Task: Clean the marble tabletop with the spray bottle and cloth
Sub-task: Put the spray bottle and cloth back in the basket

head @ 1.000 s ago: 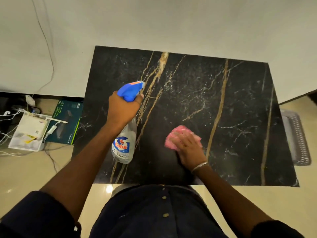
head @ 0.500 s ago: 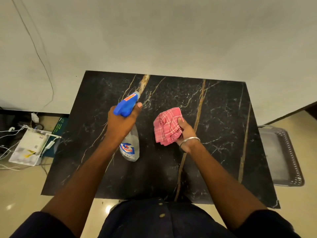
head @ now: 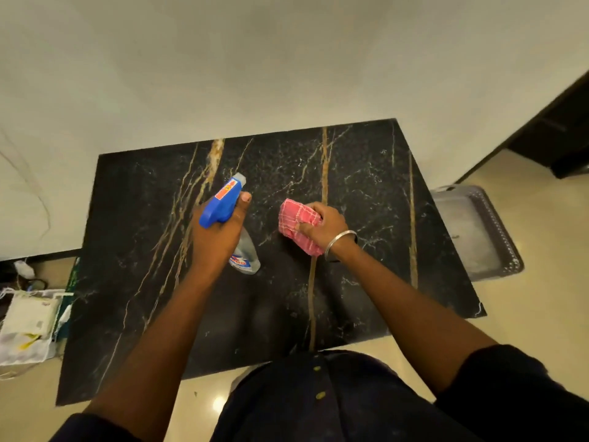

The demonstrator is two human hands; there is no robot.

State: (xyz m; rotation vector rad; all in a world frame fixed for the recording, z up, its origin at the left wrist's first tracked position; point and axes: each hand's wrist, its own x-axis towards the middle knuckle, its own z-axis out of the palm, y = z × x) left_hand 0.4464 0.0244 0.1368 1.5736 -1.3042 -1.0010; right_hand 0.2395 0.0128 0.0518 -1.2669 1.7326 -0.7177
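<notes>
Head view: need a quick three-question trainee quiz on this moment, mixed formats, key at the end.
1. True or false: the cloth lies spread flat on the marble tabletop, untouched.
2. Which hand grips the spray bottle? A) left hand B) right hand C) neither
3. Fill in: the metal bangle sits on the ___ wrist.
Key: 1 false, the right hand clutches it bunched up; 2 A; 3 right.
</notes>
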